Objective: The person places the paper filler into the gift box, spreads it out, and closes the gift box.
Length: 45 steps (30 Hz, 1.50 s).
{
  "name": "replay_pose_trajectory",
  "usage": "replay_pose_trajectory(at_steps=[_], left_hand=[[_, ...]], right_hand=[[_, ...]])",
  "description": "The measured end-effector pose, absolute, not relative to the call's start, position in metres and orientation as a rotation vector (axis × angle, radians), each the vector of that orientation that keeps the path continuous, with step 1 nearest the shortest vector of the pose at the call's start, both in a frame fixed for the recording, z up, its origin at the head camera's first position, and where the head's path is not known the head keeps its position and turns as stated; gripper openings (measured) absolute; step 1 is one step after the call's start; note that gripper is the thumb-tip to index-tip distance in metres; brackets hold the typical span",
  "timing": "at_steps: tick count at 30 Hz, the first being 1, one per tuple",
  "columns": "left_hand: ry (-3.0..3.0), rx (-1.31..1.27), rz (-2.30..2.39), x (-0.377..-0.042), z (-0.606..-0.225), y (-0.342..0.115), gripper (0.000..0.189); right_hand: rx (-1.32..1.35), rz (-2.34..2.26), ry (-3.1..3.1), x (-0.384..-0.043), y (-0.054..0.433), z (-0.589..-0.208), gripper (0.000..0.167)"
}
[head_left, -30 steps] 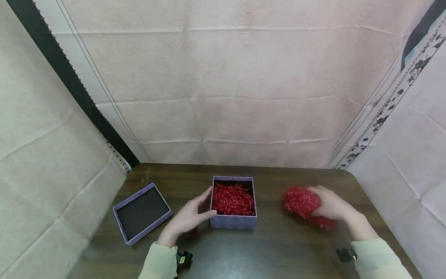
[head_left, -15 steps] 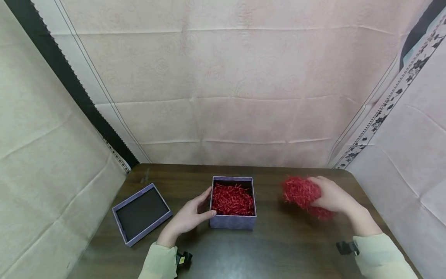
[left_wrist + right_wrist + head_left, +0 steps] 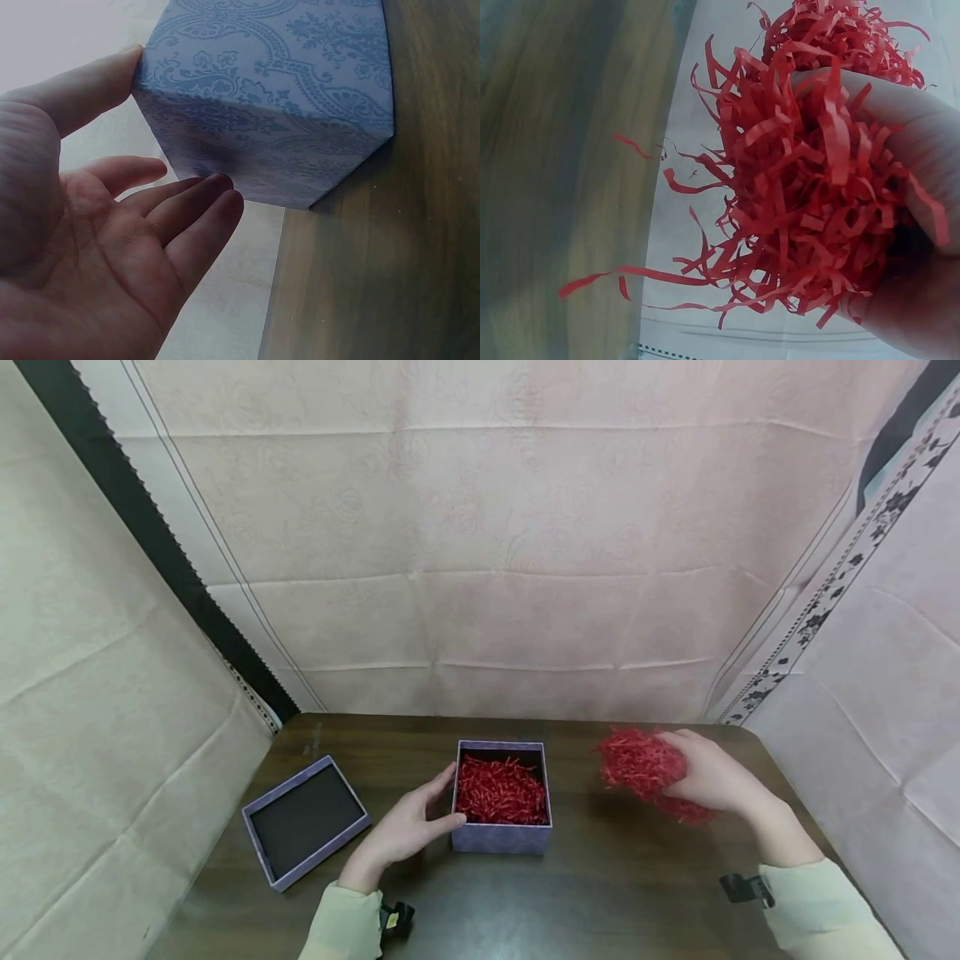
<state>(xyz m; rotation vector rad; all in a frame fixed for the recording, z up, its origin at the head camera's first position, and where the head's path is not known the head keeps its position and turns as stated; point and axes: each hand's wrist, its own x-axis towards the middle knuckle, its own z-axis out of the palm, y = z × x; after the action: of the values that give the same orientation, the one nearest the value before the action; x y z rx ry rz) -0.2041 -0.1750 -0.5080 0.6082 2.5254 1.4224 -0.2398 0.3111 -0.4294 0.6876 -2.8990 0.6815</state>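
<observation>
A purple patterned box (image 3: 501,837) stands in the middle of the wooden table, with red shredded paper (image 3: 501,792) filling much of it. My left hand (image 3: 408,822) touches the box's left side, the thumb at its near left corner. In the left wrist view the fingers (image 3: 206,232) are mostly straight and lie along the box wall (image 3: 255,157). To the right, my right hand (image 3: 708,772) grips a wad of red crinkled paper shreds (image 3: 641,764). In the right wrist view the wad (image 3: 810,195) bulges out around the thumb, and loose strands stick out.
The box's lid (image 3: 307,822) lies at the left with its black inside facing up, behind my left wrist. Pale cloth (image 3: 495,568) hangs behind the table's far edge and along both sides. Each wrist carries a small black camera (image 3: 742,887).
My right hand has risen a little and shifted slightly forward and left with the shredded paper in its grip. My left hand, the box and the lid stay where they were.
</observation>
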Motion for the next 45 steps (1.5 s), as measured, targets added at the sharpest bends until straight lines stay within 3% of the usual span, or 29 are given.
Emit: replay_pose_trajectory(at_steps=[19,34,45], left_hand=[[2.517,0.604,1.431,-0.204,-0.508,-0.175,0.083],[2.523,0.605,1.435,-0.204,-0.506,-0.178,0.083],[2.517,0.602,1.44,-0.204,-0.507,-0.177,0.084]], right_hand=[[0.852,0.715,-2.845,-0.24,0.237,-0.416,0.054],[1.015,0.906,-2.761,-0.241,0.156,-0.379,0.06],[1.096,1.084,-2.673,-0.24,0.111,-0.377,0.069]])
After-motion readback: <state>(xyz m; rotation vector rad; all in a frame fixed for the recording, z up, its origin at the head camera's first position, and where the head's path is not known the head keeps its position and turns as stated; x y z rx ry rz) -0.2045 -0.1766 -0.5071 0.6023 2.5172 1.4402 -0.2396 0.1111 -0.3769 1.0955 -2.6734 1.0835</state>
